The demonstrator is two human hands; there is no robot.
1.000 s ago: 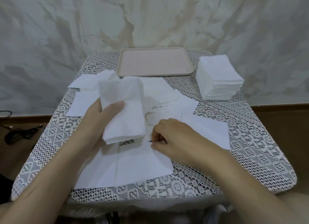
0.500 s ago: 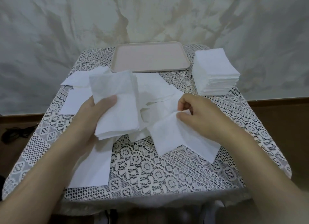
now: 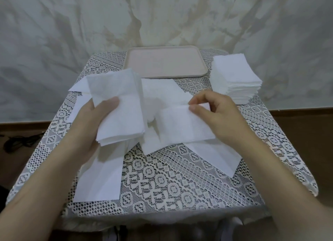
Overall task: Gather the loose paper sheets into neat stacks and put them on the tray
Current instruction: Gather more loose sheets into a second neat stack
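Note:
My left hand [image 3: 93, 121] grips a small stack of white paper sheets [image 3: 119, 112], thumb on top, held above the table. Just right of it, my right hand [image 3: 216, 114] pinches one loose sheet [image 3: 182, 127] by its upper right corner, lifted off the table. Several loose sheets lie on the lace cloth: one at the near left [image 3: 100, 179], one at the right [image 3: 218, 158], others behind the stack [image 3: 162, 89]. The beige tray [image 3: 129, 64] sits at the far middle with nothing on it.
A tall neat pile of white sheets [image 3: 234, 78] stands at the far right of the table, beside the tray. The lace-covered table [image 3: 162, 186] drops off at its near edge. Dark cables [image 3: 19, 141] lie on the floor at the left.
My right hand picked a sheet off the near middle of the table and carried it up and toward the stack. My left hand stayed holding the stack.

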